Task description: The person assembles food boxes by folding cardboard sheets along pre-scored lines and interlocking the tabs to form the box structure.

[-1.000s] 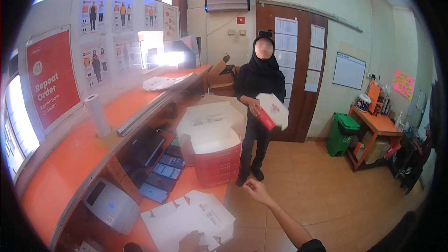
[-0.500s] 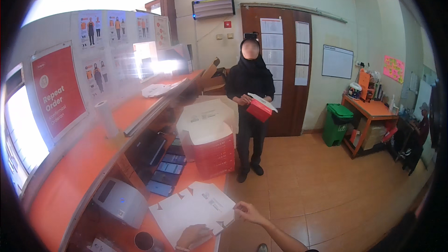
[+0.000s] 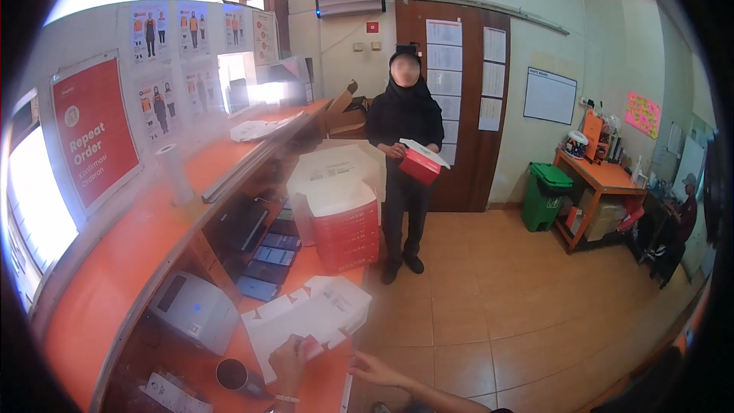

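My left hand (image 3: 289,359) lies on the near edge of a flat, unfolded white carton (image 3: 306,317) on the orange lower counter (image 3: 325,378), its fingers closed on the sheet. A small red patch shows by the fingers. My right hand (image 3: 376,371) hovers just right of the counter's edge with fingers spread and nothing in it. A person in dark clothes (image 3: 404,183) stands a few steps away and holds a red and white box (image 3: 420,162) at waist height with both hands.
A stack of red and white boxes (image 3: 344,226) stands on the counter beyond the carton. A grey printer (image 3: 191,310), dark devices (image 3: 264,264), a dark cup (image 3: 232,375) and a paper roll (image 3: 174,174) sit to the left. Green bin (image 3: 545,195) and orange desk (image 3: 604,183) at right.
My right hand has dropped from reaching out toward the standing person to low beside the counter. The person has lowered the red box slightly.
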`<state>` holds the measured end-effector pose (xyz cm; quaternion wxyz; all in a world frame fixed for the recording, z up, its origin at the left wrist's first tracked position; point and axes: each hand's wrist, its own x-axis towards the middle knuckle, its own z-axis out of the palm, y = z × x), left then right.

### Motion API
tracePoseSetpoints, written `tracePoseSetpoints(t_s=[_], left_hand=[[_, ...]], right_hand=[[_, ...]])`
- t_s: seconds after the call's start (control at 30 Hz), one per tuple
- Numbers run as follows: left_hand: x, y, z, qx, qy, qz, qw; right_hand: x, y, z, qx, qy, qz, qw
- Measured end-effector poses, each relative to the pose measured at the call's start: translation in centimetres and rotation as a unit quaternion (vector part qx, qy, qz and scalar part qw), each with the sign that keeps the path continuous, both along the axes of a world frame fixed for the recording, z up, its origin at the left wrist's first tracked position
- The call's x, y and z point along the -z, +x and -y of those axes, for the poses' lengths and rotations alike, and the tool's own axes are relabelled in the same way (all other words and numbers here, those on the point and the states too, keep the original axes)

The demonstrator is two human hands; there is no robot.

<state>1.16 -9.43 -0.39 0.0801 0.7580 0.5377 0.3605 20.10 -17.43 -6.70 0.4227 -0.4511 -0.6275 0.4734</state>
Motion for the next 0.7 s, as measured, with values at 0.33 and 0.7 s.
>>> tracePoseSetpoints(t_s=[0.33,0.7], left_hand=[[-0.7,0.1,-0.1,0.01,-0.029,0.033,0.999],[-5.1,-1.7,3.7,0.241,-0.243,0.238,0.909]], right_hand=[[8.2,-3.9,-3.9,-0.035,0.15,0.185,0.971],[-7.0,-0.8,-2.7,0.285,0.321,0.07,0.901]])
